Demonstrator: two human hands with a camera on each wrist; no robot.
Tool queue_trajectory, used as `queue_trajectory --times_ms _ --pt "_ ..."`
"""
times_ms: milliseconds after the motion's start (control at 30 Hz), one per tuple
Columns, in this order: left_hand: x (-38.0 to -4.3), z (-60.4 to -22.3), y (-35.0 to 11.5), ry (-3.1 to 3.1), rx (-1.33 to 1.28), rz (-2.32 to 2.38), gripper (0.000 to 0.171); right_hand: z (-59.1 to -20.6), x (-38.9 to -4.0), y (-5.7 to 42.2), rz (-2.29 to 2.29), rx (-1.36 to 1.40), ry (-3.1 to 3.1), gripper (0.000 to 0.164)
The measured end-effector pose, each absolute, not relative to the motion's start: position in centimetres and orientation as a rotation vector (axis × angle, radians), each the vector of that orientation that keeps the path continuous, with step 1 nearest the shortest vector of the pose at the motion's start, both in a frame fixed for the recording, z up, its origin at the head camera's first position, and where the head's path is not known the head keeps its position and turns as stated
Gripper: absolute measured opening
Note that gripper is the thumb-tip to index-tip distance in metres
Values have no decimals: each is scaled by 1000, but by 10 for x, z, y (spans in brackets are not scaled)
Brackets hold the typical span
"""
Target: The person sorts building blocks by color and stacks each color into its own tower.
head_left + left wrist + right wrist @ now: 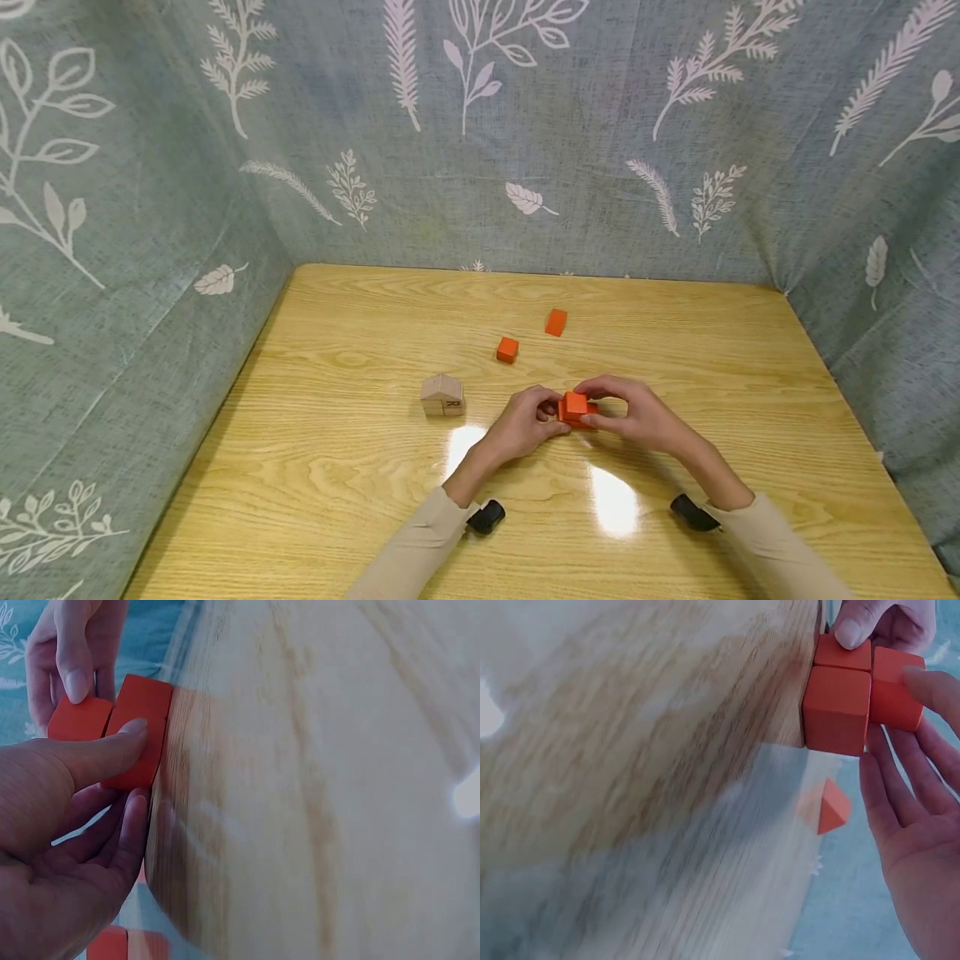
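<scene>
On the table, two orange-red cubes (837, 712) stand side by side and touch. A third orange-red cube (575, 403) sits over them, seen against their upper faces in both wrist views. My right hand (633, 412) pinches this upper cube (79, 718) between thumb and fingers. From the other side, my left hand (525, 423) holds one of the lower cubes (129, 761), thumb (135, 729) on its near face and fingers behind it. The fingers hide part of the blocks in the head view.
A loose orange-red cube (507, 350) lies beyond the hands, and a roof-shaped orange-red block (556, 322) lies farther back. To the left stands a small house of plain wooden blocks (442, 396) with a letter on it. Patterned curtains (480, 200) border the wooden table (337, 500).
</scene>
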State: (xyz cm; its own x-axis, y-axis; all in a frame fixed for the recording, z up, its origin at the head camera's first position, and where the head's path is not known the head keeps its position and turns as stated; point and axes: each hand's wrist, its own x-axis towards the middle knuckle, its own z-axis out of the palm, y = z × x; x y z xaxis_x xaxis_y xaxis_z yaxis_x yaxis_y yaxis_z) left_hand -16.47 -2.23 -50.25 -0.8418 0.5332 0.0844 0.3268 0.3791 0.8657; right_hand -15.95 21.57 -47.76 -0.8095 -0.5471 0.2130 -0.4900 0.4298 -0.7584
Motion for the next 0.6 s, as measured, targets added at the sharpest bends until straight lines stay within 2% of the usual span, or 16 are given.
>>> queue_trajectory --times_ms 600 --pt "-165 -502 -23 2428 793 1449 35 -481 -160 213 -1339 -930 2568 34"
